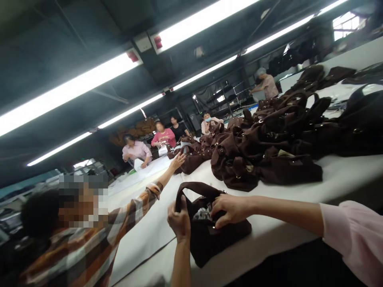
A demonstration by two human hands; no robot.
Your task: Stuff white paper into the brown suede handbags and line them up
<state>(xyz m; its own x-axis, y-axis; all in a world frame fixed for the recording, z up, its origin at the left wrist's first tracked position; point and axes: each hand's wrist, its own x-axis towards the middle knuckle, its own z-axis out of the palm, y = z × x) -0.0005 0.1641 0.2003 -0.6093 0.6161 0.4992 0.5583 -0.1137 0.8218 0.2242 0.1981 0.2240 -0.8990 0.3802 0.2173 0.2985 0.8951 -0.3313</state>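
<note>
A dark brown fabric handbag (220, 245) stands on the white table before me, its handle arching up and its mouth open. My left hand (180, 220) is closed round the left side of the bag where the handle joins it. My right hand (229, 208) grips the bag at the rim of its opening, with fingers bent over the edge and some fingertips hidden. Between my hands, a greyish crinkled filling or lining (203, 213) shows inside the bag. A small light tag or metal fitting sits on the front below my right fingers.
A large heap of similar brown bags (239, 143) covers the table (344, 171) beyond and to the right. At left, a co-worker in a plaid shirt (89, 247) stretches a hand (178, 161) to the heap. Several people work farther back under tube lights.
</note>
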